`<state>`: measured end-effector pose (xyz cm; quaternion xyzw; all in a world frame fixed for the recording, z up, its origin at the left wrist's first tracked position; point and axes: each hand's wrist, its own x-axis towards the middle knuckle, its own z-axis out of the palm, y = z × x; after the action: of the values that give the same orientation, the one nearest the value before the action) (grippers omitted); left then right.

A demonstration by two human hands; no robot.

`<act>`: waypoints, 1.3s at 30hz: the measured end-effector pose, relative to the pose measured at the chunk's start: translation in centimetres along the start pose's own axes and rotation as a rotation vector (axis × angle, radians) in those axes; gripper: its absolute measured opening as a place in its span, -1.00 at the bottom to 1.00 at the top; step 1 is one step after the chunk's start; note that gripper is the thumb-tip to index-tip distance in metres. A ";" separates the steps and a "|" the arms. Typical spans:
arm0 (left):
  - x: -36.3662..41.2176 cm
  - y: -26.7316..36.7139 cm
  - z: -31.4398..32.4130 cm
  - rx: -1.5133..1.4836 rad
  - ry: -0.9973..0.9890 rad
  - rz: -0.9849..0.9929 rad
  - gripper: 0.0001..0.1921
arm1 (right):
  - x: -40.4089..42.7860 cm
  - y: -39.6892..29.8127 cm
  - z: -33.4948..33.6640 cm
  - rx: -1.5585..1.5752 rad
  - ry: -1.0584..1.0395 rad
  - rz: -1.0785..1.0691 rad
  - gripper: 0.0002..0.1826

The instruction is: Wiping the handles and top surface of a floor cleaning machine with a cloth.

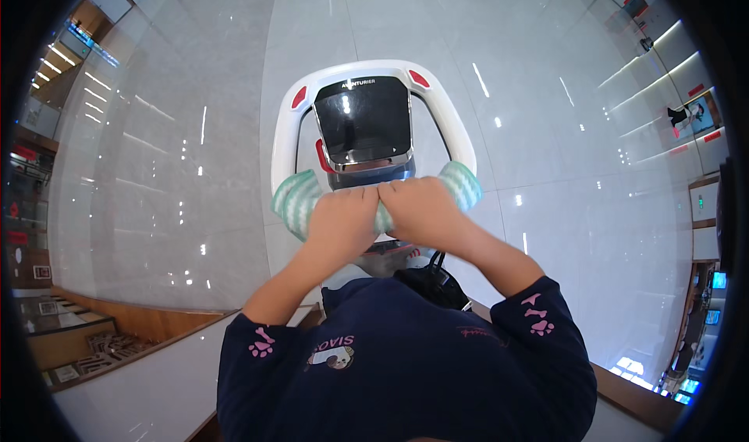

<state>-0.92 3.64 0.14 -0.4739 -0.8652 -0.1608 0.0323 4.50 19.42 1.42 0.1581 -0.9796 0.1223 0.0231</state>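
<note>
My left hand (345,217) and my right hand (418,205) meet at the knuckles, both closed on a green-and-white striped cloth (299,202) whose ends stick out on either side. The cloth is held over the near side of a machine with a white loop handlebar (284,132). Inside the loop stands a dark glossy display (364,120) with a silver rim, and a red part (323,156) shows at its left edge. Red buttons (418,79) sit on the handlebar's top corners. Whether the cloth touches the machine is unclear.
Glossy grey floor tiles (205,120) surround the machine. A black bag or pouch (436,287) with a looped strap is close to my body. A wood-edged counter or display case (146,325) stands at the lower left. Shelves and lit screens (718,279) line the far right.
</note>
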 end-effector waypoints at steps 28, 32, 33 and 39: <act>-1.2 0.7 -1.7 0.104 0.247 0.133 -0.58 | -1.5 -0.5 -0.1 -0.096 0.340 -0.110 -0.64; -0.2 -0.8 -2.3 0.008 -0.009 0.084 -0.55 | 0.0 0.5 -1.5 0.049 -0.009 -0.095 -0.60; 0.1 -1.1 -2.1 -0.007 -0.262 -0.031 -0.53 | 0.7 0.5 -1.5 0.073 -0.234 -0.002 -0.57; 0.4 -1.6 -2.0 -0.031 -0.280 0.002 -0.55 | 1.0 0.2 -1.7 0.066 -0.240 0.027 -0.60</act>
<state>-2.63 2.56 1.77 -0.4928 -0.8582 -0.1065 -0.0960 3.50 19.70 3.13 0.1590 -0.9727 0.1350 -0.1013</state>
